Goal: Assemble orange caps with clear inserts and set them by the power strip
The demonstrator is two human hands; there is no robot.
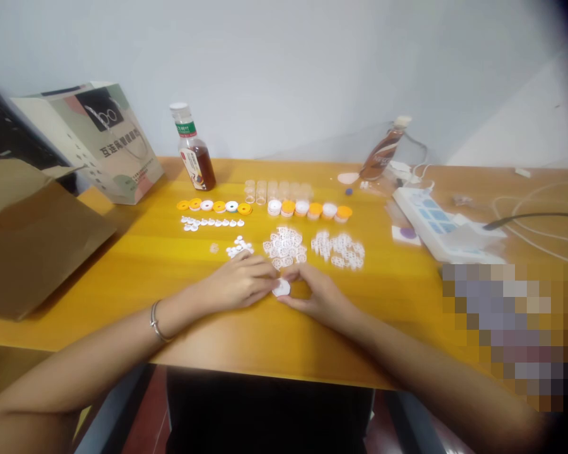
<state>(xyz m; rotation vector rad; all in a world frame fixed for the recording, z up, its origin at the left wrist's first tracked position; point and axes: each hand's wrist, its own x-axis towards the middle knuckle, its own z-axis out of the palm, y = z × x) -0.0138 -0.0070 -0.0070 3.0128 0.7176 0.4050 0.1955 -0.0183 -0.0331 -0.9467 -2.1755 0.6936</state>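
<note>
Above the table's near part, a small white round disc (281,288) sits between my hands. My right hand (320,295) curls its thumb and forefinger around the disc's right side. The fingers of my left hand (246,280) are bent together against its left edge and upper side. Just beyond my hands lie a pile of white openwork wheel-like pieces (284,246) and a second such pile (338,249). Small white pieces (239,244) are heaped right behind my left hand, which partly hides them.
Farther back run a row of orange and white rings (219,207), round orange and white pieces (308,209), clear cylinders (278,192) and small white parts (211,222). Bottles (199,164) (383,154) stand behind. A cardboard box (38,239) and paper bag (104,142) flank the left; a power strip (428,221) lies right.
</note>
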